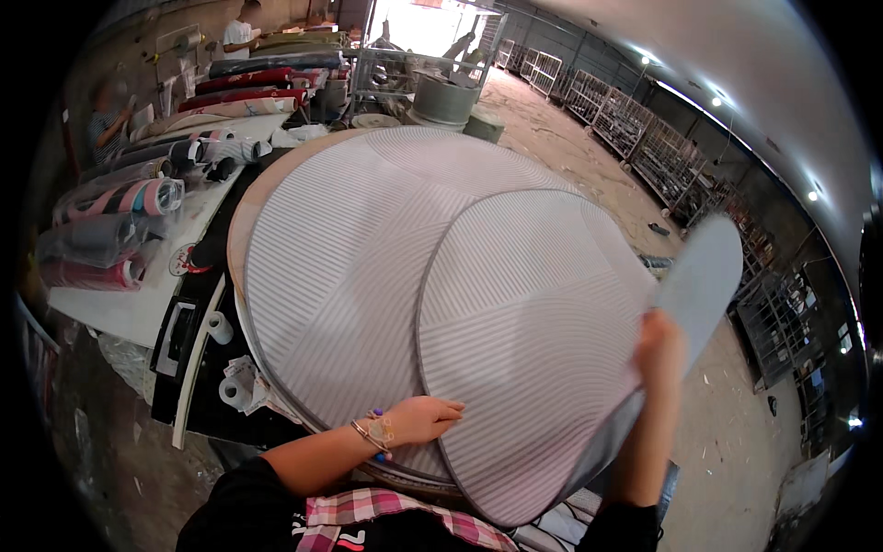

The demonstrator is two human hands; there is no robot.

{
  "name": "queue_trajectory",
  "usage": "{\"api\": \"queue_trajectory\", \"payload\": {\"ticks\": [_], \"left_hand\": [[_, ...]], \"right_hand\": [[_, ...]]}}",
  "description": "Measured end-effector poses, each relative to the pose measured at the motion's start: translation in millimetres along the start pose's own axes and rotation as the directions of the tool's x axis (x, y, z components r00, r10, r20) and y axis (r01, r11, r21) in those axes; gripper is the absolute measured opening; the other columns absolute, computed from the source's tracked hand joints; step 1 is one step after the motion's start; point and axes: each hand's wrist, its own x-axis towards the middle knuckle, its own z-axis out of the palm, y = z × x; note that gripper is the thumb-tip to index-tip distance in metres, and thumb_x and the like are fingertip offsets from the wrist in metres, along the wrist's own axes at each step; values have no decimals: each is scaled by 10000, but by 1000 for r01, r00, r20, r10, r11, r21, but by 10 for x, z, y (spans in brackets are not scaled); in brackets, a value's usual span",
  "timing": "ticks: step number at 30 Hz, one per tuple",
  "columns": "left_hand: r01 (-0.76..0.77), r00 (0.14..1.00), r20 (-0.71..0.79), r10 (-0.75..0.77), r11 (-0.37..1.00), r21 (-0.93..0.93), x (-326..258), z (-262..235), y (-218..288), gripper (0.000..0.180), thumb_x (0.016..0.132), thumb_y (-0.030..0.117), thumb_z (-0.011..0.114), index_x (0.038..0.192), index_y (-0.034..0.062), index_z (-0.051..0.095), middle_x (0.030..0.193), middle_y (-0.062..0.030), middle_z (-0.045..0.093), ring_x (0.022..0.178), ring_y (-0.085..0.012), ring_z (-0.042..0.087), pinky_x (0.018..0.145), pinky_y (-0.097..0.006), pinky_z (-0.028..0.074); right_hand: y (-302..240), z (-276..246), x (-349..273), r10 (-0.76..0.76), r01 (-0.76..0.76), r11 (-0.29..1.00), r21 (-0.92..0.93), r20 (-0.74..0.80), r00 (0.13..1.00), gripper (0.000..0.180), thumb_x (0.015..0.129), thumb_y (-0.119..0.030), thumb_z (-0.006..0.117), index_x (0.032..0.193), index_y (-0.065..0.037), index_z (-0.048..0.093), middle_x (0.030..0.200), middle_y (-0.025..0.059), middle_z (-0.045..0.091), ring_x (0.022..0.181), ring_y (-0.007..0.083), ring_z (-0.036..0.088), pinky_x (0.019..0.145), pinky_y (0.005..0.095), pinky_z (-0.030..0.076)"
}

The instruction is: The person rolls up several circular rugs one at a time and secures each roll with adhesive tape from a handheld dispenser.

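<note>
A round striped mat, pale grey-pink with a dark bound edge, lies on top of a larger round mat with the same ribbed pattern. My right hand, a little blurred, is closed on the right side of the upper mat. There the rim is lifted and bent, and a plain grey underside shows beyond my hand. My left hand lies at the upper mat's left edge, its fingers stretched toward the right across the rim. It does not appear to grip anything.
Under the mats is a round tan board. White rolls stand at its left on a black surface. Plastic-wrapped fabric rolls cover a long table, with two people beyond. A large drum stands behind; wire racks line the right.
</note>
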Motion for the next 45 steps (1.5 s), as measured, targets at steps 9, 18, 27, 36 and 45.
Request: {"api": "queue_trajectory", "payload": {"ticks": [9, 18, 27, 36, 45], "left_hand": [[68, 914, -75, -399, 334, -940, -1038, -1076, -519, 471, 941, 395, 419, 1301, 91, 435, 1117, -78, 596, 932, -220, 585, 829, -393, 471], [-376, 651, -384, -655, 160, -913, -2100, -2390, -1531, 446, 888, 292, 545, 1178, -44, 495, 1141, -129, 573, 1012, -242, 556, 873, -358, 431], [190, 530, -786, -318, 948, -256, -1970, -2760, -1446, 257, 830, 187, 603, 922, -51, 579, 761, -168, 615, 682, -248, 594, 640, -349, 450], [264, 395, -875, -278, 947, -182, -2507, -2340, -1746, 206, 834, 165, 601, 880, -35, 584, 742, -182, 609, 657, -297, 581, 626, -380, 453], [506, 303, -872, -384, 841, -194, -2028, -2148, -1868, 381, 821, 336, 594, 819, -40, 530, 786, -264, 590, 769, -444, 563, 653, -487, 447]], "right_hand": [[-2482, 115, -1127, -678, 486, 680, 549, 218, 702, 370, 766, -112, 595, 1126, -33, 557, 600, 114, 547, 530, 278, 570, 469, 384, 448], [-3470, -118, -1306, -630, 125, 769, 626, 712, 309, 344, 863, -214, 540, 1165, -49, 529, 830, 175, 620, 774, 328, 600, 635, 402, 480], [-1881, -489, -2547, 720, -709, 692, -135, 56, 692, 434, 945, -274, 408, 1226, 52, 466, 1168, 237, 529, 1078, 381, 496, 942, 419, 376], [-1762, -252, -3149, 852, -758, -150, 634, 473, 226, 619, 861, -481, 400, 1286, -31, 406, 1273, 148, 458, 1141, 318, 443, 963, 419, 374], [-2701, -964, -718, 598, -432, 592, 680, -11, 801, 412, 934, -246, 499, 1232, 30, 430, 1175, 153, 527, 976, 265, 552, 869, 397, 454]]}}
